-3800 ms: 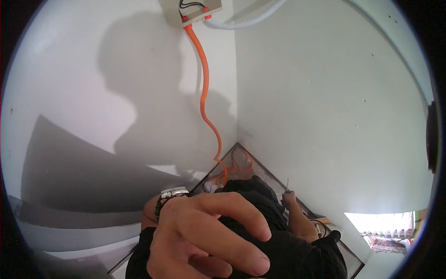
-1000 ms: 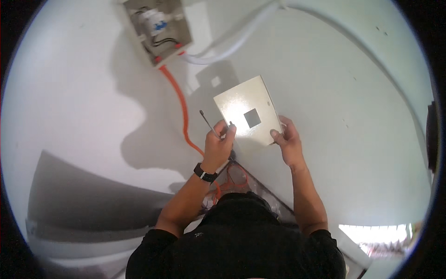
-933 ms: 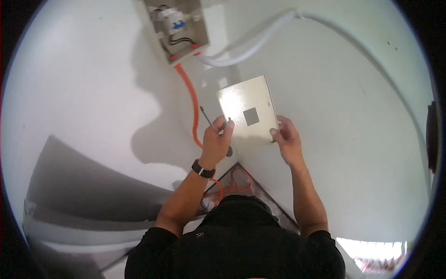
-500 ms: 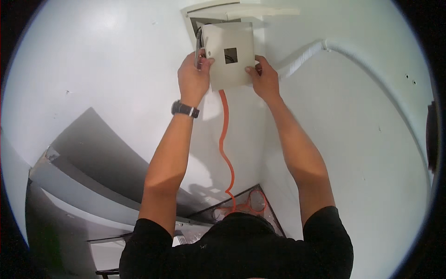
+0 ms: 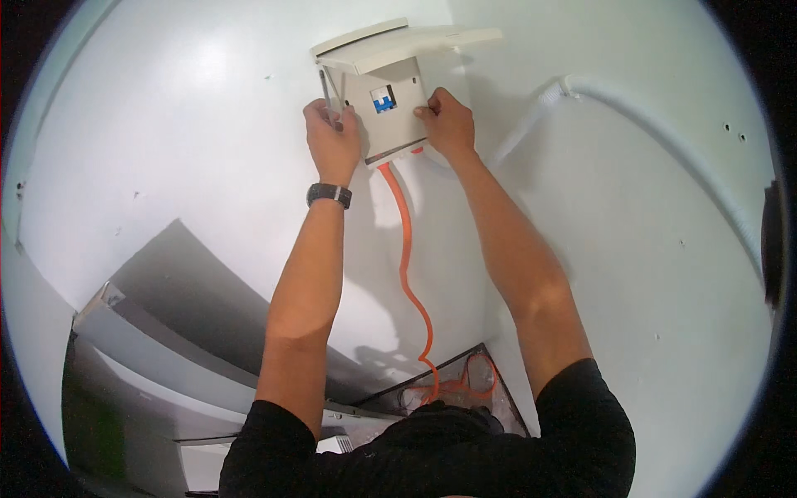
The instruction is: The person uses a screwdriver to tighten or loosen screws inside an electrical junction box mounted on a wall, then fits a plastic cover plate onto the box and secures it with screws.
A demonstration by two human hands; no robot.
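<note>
A cream cover plate (image 5: pixel 390 124) sits in a wall-mounted electrical box, with a blue-and-white breaker switch (image 5: pixel 383 100) showing through its square cutout. At the plate's left edge my left hand (image 5: pixel 334 143) is closed round a slim grey metal tool (image 5: pixel 325 85), whose kind I cannot make out. That hand's fingertips are next to the plate. On the other side my right hand (image 5: pixel 449 124) pinches the plate's right edge between thumb and fingers. The box's hinged lid (image 5: pixel 415 48) is tilted up above the plate. An orange conduit (image 5: pixel 405 224) hangs from beneath the box.
A white corrugated conduit (image 5: pixel 656 124) curves along the right wall. Orange loops of conduit (image 5: pixel 477 378) lie in the corner below. A long pale grey panel (image 5: pixel 174 344) slants across the lower left. Two small holes (image 5: pixel 735 132) mark the right wall.
The cover plate has gone back into the box, and its cutout now frames the breaker switch. Both hands have moved slightly left with it. My view has shifted a little.
</note>
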